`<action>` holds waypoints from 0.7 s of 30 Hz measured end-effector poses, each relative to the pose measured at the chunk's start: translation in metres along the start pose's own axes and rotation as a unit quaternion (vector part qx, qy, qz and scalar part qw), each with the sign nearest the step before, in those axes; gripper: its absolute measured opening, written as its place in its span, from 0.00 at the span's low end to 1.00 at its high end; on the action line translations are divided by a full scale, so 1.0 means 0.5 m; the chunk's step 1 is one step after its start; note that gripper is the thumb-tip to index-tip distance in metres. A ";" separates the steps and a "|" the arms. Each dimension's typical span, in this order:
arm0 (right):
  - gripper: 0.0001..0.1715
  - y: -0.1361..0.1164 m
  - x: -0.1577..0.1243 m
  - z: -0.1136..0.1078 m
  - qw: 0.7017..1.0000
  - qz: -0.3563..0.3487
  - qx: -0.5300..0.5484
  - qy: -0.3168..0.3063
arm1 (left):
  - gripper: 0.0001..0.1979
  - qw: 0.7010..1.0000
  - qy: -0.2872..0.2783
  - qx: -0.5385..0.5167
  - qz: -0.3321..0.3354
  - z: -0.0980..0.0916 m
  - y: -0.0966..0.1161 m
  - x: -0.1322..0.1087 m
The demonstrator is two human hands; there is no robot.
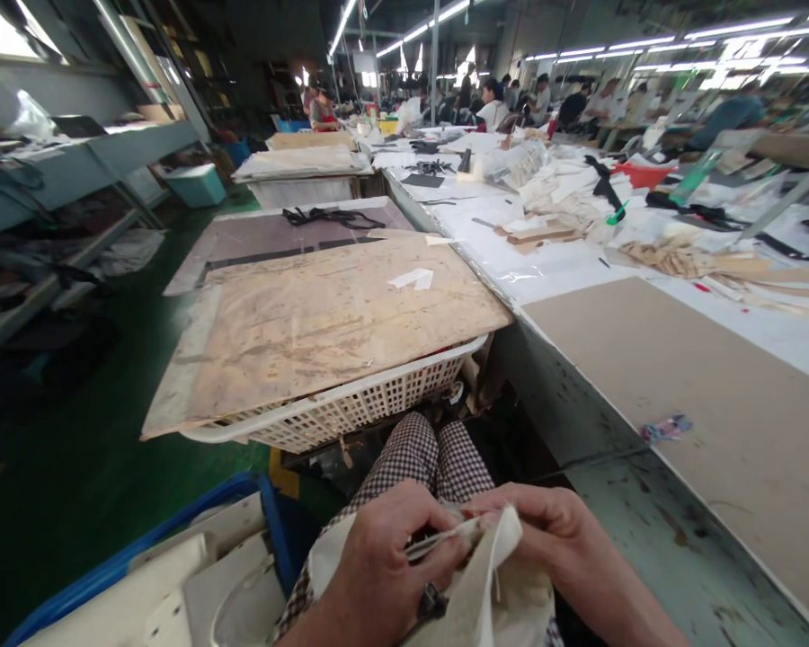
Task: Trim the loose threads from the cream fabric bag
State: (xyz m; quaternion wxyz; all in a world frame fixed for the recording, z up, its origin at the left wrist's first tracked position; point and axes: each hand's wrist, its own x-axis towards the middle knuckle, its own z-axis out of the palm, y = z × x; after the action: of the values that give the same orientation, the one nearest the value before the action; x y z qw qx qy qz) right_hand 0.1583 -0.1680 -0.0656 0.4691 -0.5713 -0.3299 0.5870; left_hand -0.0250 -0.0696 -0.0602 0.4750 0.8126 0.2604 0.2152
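Both hands work low over the lap, in front of the white basket (351, 409). The left hand (377, 575) is curled, its fingers (438, 530) closed on a piece of cream cloth (485, 584) and on something thin and pale that runs across to the other hand; what that thin thing is cannot be told from here. A dark ring sits on one finger of this hand. The right hand (546, 530) is likewise curled, its fingers closed on the same cloth from the other side, near the upper edge of the cloth where a flap stands up between the two hands.

The cloth lies on the lap over checked trousers (431, 458), below the basket and beside the blue bin (175, 539) that holds pale flat pieces. A worn board (324, 323) covers the basket. To the right of the basket runs the long bench (647, 485), with a brown sheet of card (715, 386) and a small coloured scrap (664, 429) on it.

As a judgement, the handwork on this cloth looks mid-way: the piece is gripped and being handled at its edge, not laid down finished. No finished pieces can be told apart near the basket, so how many are done or left is unclear.
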 end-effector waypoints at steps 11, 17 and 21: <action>0.12 0.031 -0.033 -0.032 0.992 -0.032 -0.124 0.005 | 0.09 0.997 0.042 -0.014 -0.068 0.027 0.016 -0.038; 0.11 0.028 -0.017 -0.012 0.994 -0.011 -0.098 0.045 | 0.08 0.981 0.037 -0.121 -0.147 0.007 0.020 -0.029; 0.12 0.015 -0.006 -0.001 0.998 0.002 -0.063 0.007 | 0.09 0.973 0.029 -0.145 -0.180 0.000 0.017 -0.023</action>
State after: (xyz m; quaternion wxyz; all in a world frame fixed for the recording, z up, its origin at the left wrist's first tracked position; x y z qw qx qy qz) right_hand 0.1570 -0.1735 -0.0714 0.4335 -0.6044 -0.3617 0.5621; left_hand -0.0319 -0.0804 -0.0539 0.6106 0.6684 0.3822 0.1853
